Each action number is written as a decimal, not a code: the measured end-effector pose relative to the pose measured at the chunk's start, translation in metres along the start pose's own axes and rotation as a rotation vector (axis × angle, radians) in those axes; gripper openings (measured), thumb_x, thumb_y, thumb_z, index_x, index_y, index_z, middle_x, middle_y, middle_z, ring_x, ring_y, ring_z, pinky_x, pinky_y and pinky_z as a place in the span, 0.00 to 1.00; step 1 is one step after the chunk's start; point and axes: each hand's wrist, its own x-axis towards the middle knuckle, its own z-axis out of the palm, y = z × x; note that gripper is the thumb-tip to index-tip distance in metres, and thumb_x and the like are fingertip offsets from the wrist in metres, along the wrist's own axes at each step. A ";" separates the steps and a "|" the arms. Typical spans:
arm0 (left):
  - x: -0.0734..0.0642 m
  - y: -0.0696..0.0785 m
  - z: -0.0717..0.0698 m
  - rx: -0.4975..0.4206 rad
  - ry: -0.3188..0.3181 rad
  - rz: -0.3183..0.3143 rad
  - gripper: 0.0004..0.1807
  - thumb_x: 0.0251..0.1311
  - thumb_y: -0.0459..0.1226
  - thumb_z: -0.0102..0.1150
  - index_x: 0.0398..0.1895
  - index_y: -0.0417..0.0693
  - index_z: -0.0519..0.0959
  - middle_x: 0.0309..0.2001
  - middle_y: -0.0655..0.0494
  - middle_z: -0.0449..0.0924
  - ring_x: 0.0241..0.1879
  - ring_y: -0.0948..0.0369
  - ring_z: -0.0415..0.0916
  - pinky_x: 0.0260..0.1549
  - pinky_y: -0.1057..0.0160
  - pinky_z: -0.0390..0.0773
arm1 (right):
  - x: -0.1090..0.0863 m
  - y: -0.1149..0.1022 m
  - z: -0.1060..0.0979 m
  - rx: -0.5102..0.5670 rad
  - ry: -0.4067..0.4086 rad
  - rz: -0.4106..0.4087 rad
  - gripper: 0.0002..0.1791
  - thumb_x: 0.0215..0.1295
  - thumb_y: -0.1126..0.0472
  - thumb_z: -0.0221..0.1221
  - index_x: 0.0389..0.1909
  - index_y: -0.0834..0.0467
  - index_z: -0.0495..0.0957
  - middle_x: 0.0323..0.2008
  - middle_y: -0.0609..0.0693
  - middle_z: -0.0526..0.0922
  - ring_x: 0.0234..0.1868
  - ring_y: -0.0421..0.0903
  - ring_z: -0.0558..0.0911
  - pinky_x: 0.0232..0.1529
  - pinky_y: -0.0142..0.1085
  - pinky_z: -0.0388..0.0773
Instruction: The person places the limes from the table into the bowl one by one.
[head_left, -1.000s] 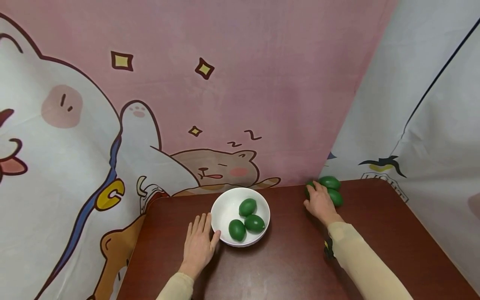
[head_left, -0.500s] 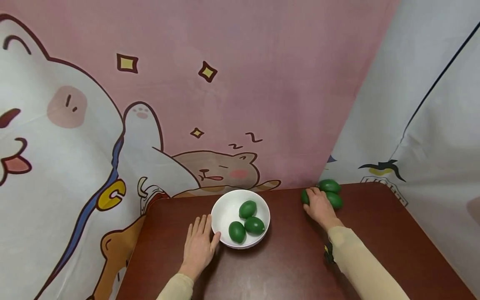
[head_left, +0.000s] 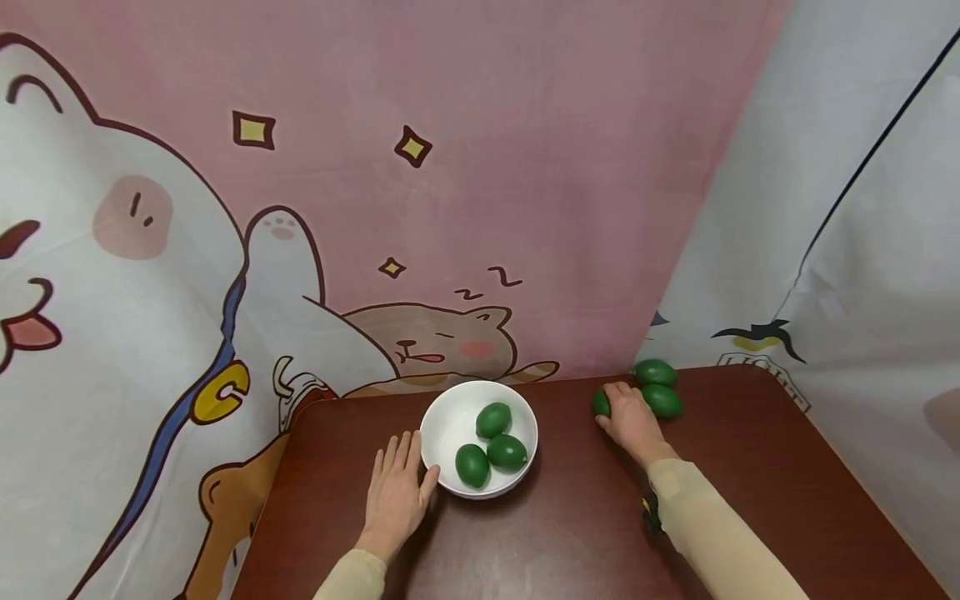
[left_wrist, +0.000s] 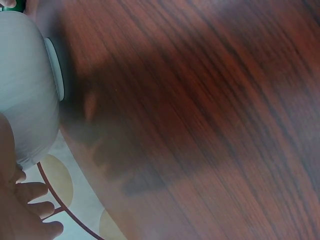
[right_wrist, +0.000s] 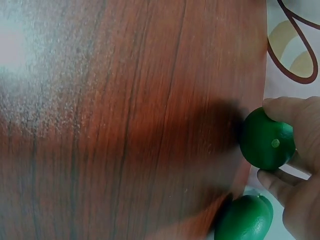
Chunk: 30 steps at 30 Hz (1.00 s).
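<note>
A white bowl stands on the table with three green limes inside. Against its left side rests my left hand, fingers straight and thumb by the rim. In the left wrist view the bowl rises beside the fingers. Over at the right, my right hand grips another lime, mostly covered by the fingers. The right wrist view shows this lime between thumb and fingers. Two more limes lie just right of that hand, close together.
The dark red-brown wooden table ends at a cloth backdrop with cartoon animals, right behind the bowl and the limes. A pale cloth hangs along the right side.
My right hand has drawn its lime slightly left and toward me, away from the other two. The left hand and the bowl have stayed in place.
</note>
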 end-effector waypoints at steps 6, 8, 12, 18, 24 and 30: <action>-0.001 0.000 0.000 -0.006 0.006 0.005 0.38 0.74 0.54 0.55 0.78 0.41 0.64 0.74 0.39 0.68 0.75 0.41 0.61 0.74 0.38 0.59 | -0.003 -0.002 0.001 -0.001 0.004 -0.001 0.30 0.55 0.65 0.74 0.56 0.73 0.76 0.52 0.70 0.79 0.52 0.70 0.78 0.57 0.61 0.76; -0.001 0.001 0.000 -0.006 0.013 0.009 0.38 0.73 0.53 0.55 0.77 0.41 0.65 0.73 0.39 0.69 0.75 0.40 0.62 0.73 0.38 0.60 | -0.004 -0.003 0.001 -0.004 0.010 -0.003 0.30 0.55 0.65 0.75 0.55 0.73 0.76 0.51 0.70 0.80 0.51 0.70 0.79 0.57 0.61 0.76; -0.001 0.001 -0.001 -0.006 0.017 0.011 0.38 0.73 0.53 0.56 0.77 0.40 0.65 0.73 0.38 0.69 0.74 0.40 0.62 0.73 0.37 0.60 | -0.005 -0.006 0.001 0.005 0.024 -0.004 0.29 0.53 0.64 0.75 0.54 0.72 0.77 0.49 0.68 0.80 0.49 0.69 0.80 0.56 0.60 0.78; -0.001 0.001 -0.001 -0.011 0.005 0.007 0.38 0.74 0.53 0.55 0.78 0.41 0.64 0.74 0.39 0.68 0.76 0.40 0.61 0.74 0.38 0.58 | -0.007 -0.009 0.001 0.009 0.009 0.006 0.30 0.54 0.63 0.75 0.55 0.72 0.78 0.49 0.68 0.80 0.49 0.68 0.80 0.55 0.60 0.79; 0.000 0.000 -0.001 -0.011 0.031 0.020 0.37 0.73 0.52 0.57 0.76 0.39 0.66 0.72 0.37 0.70 0.74 0.39 0.63 0.72 0.37 0.61 | -0.009 -0.013 0.000 0.011 -0.008 0.018 0.31 0.55 0.62 0.75 0.56 0.72 0.77 0.51 0.69 0.80 0.51 0.68 0.80 0.56 0.60 0.78; 0.000 0.000 -0.001 -0.008 0.020 0.017 0.38 0.73 0.53 0.57 0.77 0.40 0.65 0.73 0.38 0.69 0.75 0.40 0.62 0.73 0.38 0.60 | -0.011 -0.015 0.000 0.019 -0.003 0.025 0.30 0.54 0.63 0.75 0.56 0.72 0.77 0.51 0.69 0.80 0.50 0.68 0.80 0.55 0.60 0.79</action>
